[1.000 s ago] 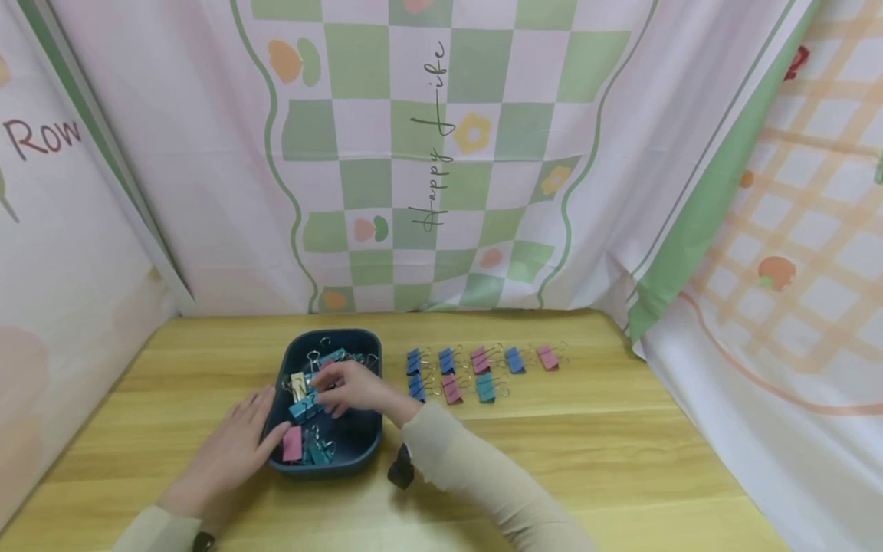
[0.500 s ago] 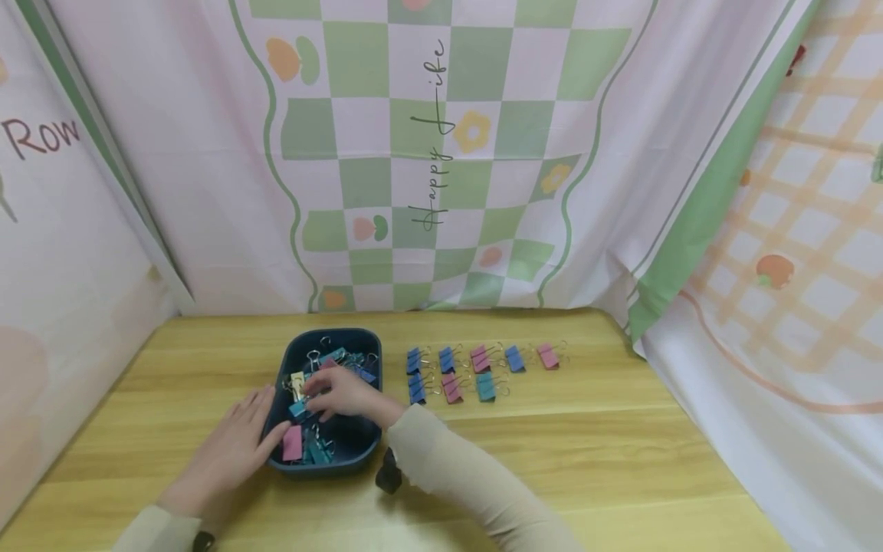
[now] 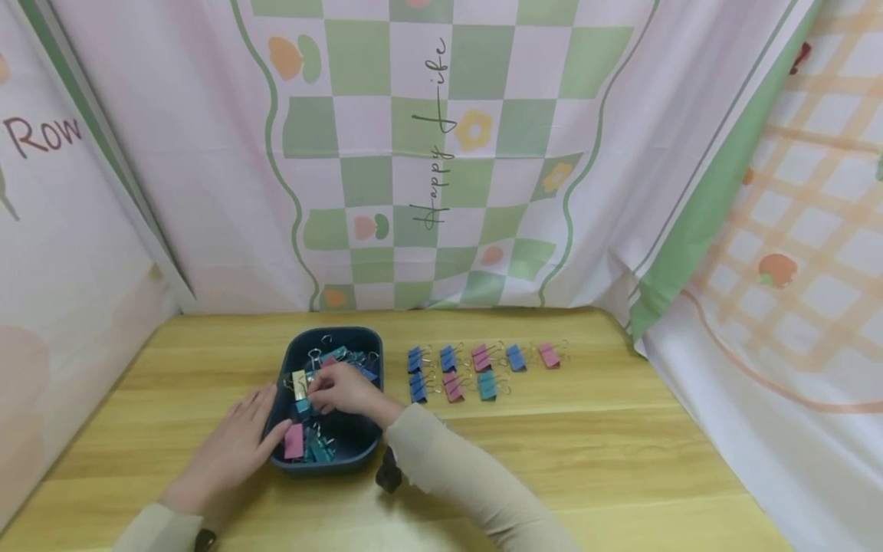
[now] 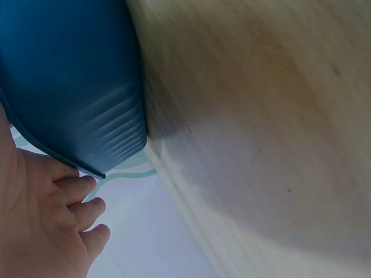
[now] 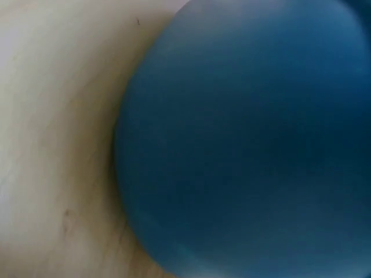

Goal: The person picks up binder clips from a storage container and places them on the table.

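In the head view my right hand (image 3: pixel 348 395) reaches into a dark blue box (image 3: pixel 357 438) with its fingers curled together. The fingertips pinch at a light blue binder clip (image 3: pixel 302 409), partly hidden behind them. Right beside it lies a cream binder clip (image 3: pixel 299 382). My left hand (image 3: pixel 231 445) rests along the box's left side, thumb over the rim near a pink binder clip (image 3: pixel 293 441). Teal binder clips (image 3: pixel 319 446) lie at the near end. In the left wrist view, the left hand (image 4: pixel 49 214) has its fingers against the box's rim. The right wrist view is filled by the box's outer wall (image 5: pixel 243 145).
Right of the box, two rows of binder clips lie on the wooden table (image 3: pixel 552 460), among them a blue clip (image 3: pixel 515 358), a pink clip (image 3: pixel 549 355) and a teal clip (image 3: pixel 487 386). A printed curtain (image 3: pixel 476 192) hangs behind the table.
My right hand has shifted slightly left inside the box, and its fingers have drawn together. The light blue clip has turned and shows less of its face. The left hand stays put.
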The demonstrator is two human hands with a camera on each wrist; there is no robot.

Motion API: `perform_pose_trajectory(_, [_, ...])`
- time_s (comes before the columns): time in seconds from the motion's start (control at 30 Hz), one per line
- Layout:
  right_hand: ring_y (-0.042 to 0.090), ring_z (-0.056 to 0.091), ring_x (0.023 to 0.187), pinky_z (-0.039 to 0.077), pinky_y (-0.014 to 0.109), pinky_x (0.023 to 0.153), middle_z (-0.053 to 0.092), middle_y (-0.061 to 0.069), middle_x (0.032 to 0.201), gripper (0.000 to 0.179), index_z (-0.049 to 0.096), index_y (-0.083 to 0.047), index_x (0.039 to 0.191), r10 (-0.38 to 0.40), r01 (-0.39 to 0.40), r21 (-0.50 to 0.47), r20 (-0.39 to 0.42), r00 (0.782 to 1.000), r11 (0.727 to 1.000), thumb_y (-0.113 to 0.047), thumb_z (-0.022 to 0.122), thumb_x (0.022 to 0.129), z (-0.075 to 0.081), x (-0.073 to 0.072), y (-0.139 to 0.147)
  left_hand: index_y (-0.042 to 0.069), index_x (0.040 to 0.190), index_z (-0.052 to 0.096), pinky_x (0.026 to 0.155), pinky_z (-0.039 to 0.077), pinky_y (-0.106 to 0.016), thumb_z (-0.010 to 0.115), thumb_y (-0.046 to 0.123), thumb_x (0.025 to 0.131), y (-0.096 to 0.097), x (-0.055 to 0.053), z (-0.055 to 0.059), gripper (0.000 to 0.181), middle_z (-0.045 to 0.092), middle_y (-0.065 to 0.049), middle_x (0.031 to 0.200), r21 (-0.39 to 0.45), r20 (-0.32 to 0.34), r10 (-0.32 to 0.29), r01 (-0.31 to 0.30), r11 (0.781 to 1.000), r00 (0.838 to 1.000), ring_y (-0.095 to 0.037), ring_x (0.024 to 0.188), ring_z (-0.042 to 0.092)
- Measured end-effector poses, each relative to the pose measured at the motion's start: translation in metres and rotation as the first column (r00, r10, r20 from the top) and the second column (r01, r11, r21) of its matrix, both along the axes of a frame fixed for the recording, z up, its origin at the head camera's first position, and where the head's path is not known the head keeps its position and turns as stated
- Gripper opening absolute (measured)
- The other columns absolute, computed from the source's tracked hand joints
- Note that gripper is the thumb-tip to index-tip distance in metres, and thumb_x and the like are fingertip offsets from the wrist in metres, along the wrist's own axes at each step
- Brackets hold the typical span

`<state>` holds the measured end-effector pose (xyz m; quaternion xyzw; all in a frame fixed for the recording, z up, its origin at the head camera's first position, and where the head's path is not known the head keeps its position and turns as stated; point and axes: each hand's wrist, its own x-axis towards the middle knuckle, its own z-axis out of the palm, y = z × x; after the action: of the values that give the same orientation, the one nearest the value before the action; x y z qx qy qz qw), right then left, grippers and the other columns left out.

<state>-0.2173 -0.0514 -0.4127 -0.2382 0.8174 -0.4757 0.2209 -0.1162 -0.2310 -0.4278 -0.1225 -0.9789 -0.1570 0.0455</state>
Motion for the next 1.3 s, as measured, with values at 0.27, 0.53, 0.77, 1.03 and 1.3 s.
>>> perform_pose_trajectory(0.27, [0.013, 0.063, 0.063, 0.055, 0.027, 0.06, 0.063, -0.001, 0.073, 0.004, 0.066, -0.005, 0.086, -0.007, 0.006, -0.034, -0.008, 1.0, 0.999, -0.009, 0.065, 0.085, 0.009, -0.002, 0.011, -0.014, 0.137, 0.027, 0.104, 0.018, -0.057, 0.039, 0.041, 0.097, 0.001, 0.0, 0.001, 0.069, 0.026, -0.03, 0.142, 0.001, 0.005, 0.005, -0.005, 1.0, 1.0, -0.047, 0.129, 0.022])
perform_pose_trajectory(0.53, [0.017, 0.064, 0.063, 0.055, 0.03, 0.06, 0.064, 0.002, 0.077, 0.005, 0.066, -0.002, 0.085, 0.005, -0.006, -0.157, -0.004, 1.0, 0.988, -0.006, 0.064, 0.086, 0.023, -0.006, 0.03, -0.013, 0.138, 0.027, 0.103, 0.018, -0.058, 0.039, 0.043, 0.097, 0.001, 0.001, 0.002, 0.071, 0.025, -0.03, 0.142, 0.007, 0.02, 0.012, -0.012, 1.0, 1.0, -0.047, 0.129, 0.022])
perform_pose_trajectory(0.77, [0.02, 0.065, 0.066, 0.055, 0.04, 0.067, 0.066, 0.009, 0.079, 0.008, 0.064, 0.001, 0.087, -0.021, 0.02, -0.218, -0.001, 1.0, 0.976, -0.007, 0.062, 0.088, 0.035, -0.009, 0.054, -0.012, 0.138, 0.027, 0.104, 0.018, -0.057, 0.039, 0.044, 0.097, 0.001, 0.001, 0.002, 0.071, 0.025, -0.029, 0.143, 0.003, 0.023, 0.016, -0.016, 1.0, 1.0, -0.047, 0.129, 0.022])
perform_pose_trajectory(1.03, [0.021, 0.065, 0.07, 0.053, 0.045, 0.072, 0.067, 0.013, 0.087, 0.012, 0.062, 0.003, 0.095, -0.071, 0.083, -0.265, 0.054, 0.996, 0.961, -0.007, 0.058, 0.09, 0.047, -0.016, 0.093, -0.012, 0.138, 0.027, 0.104, 0.018, -0.057, 0.039, 0.045, 0.096, 0.002, 0.001, 0.002, 0.072, 0.025, -0.029, 0.142, -0.004, 0.021, 0.021, -0.021, 1.0, 1.0, -0.047, 0.129, 0.022])
perform_pose_trajectory(1.3, [0.017, 0.062, 0.066, 0.053, 0.048, 0.073, 0.066, 0.014, 0.083, 0.015, 0.06, 0.007, 0.095, -0.189, 0.187, -0.302, 0.023, 0.982, 0.935, -0.007, 0.061, 0.089, 0.051, -0.024, 0.128, -0.012, 0.138, 0.027, 0.104, 0.018, -0.057, 0.039, 0.044, 0.097, 0.003, 0.002, 0.004, 0.071, 0.026, -0.03, 0.142, 0.002, 0.022, 0.021, -0.021, 1.0, 1.0, -0.047, 0.129, 0.022])
